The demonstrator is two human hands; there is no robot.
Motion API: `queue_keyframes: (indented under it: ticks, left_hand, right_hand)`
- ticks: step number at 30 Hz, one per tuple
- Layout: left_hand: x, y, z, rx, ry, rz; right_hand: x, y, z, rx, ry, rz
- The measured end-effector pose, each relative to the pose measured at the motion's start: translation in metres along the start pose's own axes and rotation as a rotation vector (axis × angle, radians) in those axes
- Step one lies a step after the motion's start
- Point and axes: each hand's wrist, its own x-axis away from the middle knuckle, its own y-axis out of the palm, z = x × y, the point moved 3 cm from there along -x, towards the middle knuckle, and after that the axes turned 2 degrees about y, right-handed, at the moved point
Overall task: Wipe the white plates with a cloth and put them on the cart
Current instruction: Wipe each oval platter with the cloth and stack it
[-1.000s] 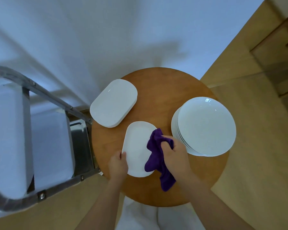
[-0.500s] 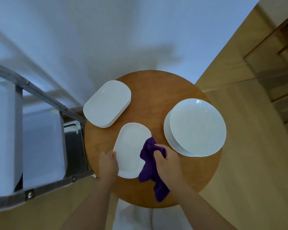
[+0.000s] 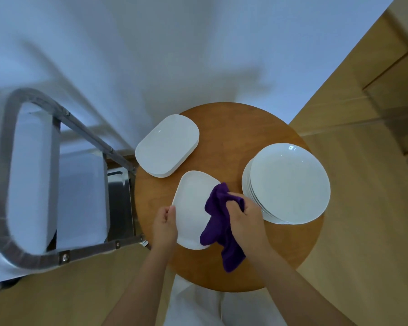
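On round table (image 3: 224, 128), stacked plates (image 3: 290, 182)

The soft cloth (image 3: 222, 222) is plain deep purple; the rounded ceramic plates (image 3: 191, 208) are plain white; the round wooden table (image 3: 233, 142) is brown.

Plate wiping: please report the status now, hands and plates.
Left hand holds plate edge; right hand grips cloth on it. Two stacks wait on table. Nothing blocking.
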Motion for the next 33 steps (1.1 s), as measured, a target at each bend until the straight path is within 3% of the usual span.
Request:
queue_keyframes:
  ticks: [4,7,9,11,13,15,23,33]
  left_hand:
    - [0.040,-0.018,0.035,0.365,-0.099,-0.161]
    - [0.072,-0.039,0.071,0.533,-0.032,-0.261]
    - [0.090,-0.052,0.093,0.560,0.031,-0.279]
    - [0.108,-0.061,0.109,0.544,0.095,-0.271]
    - [0.125,-0.063,0.120,0.469,0.140,-0.240]
    - [0.142,-0.062,0.128,0.449,0.177,-0.214]
    - [0.184,-0.074,0.152,0.650,0.265,-0.143]
    - [0.169,-0.103,0.190,0.863,0.254,0.035]
  right_hand:
    - [0.001,-0.016,-0.037,-0.157,0.034,0.111]
    - [0.011,-0.028,-0.067,-0.257,0.016,-0.004]
    - [0.024,-0.029,-0.084,-0.036,-0.122,-0.197]
    - [0.039,-0.023,-0.094,0.386,-0.276,-0.291]
    - [0.051,-0.011,-0.098,0.692,-0.407,-0.150]
    - [0.061,0.002,-0.106,0.805,-0.524,0.048]
    - [0.049,-0.015,-0.161,0.646,-0.618,0.298]
    - [0.118,0.042,-0.178,0.658,-0.978,-0.087]
